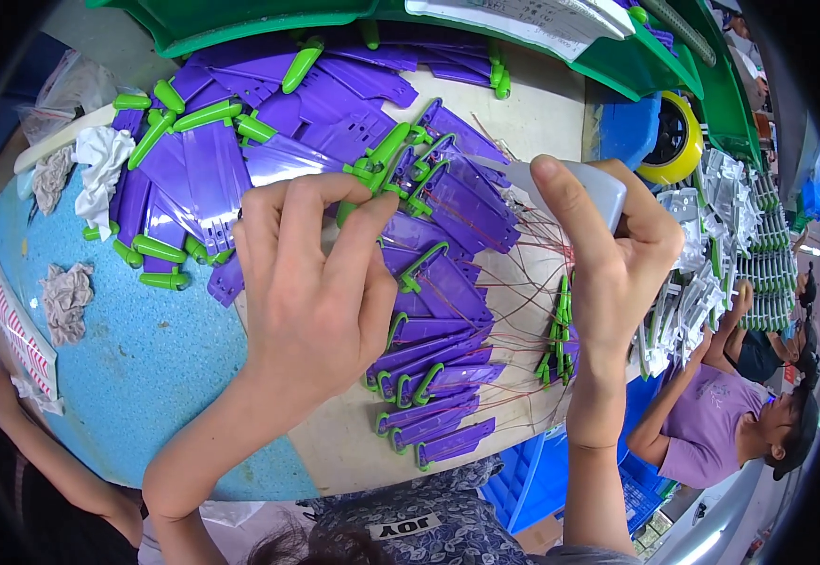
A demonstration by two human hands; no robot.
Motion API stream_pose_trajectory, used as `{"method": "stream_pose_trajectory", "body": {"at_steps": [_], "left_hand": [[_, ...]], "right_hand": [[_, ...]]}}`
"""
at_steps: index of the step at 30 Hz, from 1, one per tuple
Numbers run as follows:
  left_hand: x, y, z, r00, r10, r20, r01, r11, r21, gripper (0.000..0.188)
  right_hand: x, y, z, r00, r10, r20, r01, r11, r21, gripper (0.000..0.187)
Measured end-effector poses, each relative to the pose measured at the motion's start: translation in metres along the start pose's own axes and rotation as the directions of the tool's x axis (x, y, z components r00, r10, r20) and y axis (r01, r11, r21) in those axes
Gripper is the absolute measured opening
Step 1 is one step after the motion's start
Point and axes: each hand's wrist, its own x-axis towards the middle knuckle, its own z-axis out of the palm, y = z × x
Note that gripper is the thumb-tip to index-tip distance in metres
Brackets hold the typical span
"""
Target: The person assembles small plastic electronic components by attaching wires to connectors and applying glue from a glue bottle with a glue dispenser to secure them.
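My left hand [311, 282] is bent over the middle of the table, its fingertips closed on the green end of a purple-and-green plastic part [466, 202]. The thumb and part of the grip are hidden. My right hand [608, 254] grips a translucent white squeeze bottle [602, 196], whose thin nozzle points left over that part. Thin red wires trail to the right from it. Below it lies a fanned row of similar purple panels [448, 287] with green edges and thin wires.
Purple panels with green ends [198, 179] pile up at the back left. Crumpled white tissue [101, 174] lies on the blue mat [146, 377]. Small green parts [558, 330] sit near my right wrist. White-grey parts [692, 282] and a yellow tape roll [678, 137] are at right. Other people work on both sides.
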Motion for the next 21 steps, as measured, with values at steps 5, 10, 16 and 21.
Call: {"method": "stream_pose_trajectory", "body": {"at_steps": [5,10,16,21], "left_hand": [[0.011,0.004,0.000,0.999,-0.027,0.019,0.027,1.000,0.013,0.036],[0.017,0.003,0.000,0.999,-0.042,0.032,0.040,0.998,0.051,0.037],[0.020,-0.002,0.000,0.996,-0.053,0.073,0.044,0.991,0.124,0.039],[0.023,0.001,0.004,0.996,-0.055,0.071,0.046,0.992,0.120,0.039]], "right_hand": [[0.004,0.000,-0.002,0.998,-0.030,-0.054,0.033,0.998,0.051,0.025],[0.003,-0.009,-0.002,0.990,0.132,0.058,-0.132,0.991,-0.016,0.023],[0.011,-0.008,0.002,0.998,0.065,-0.016,-0.065,0.997,0.042,0.022],[0.023,0.003,0.015,1.000,-0.001,-0.015,0.002,0.999,0.042,0.028]]}}
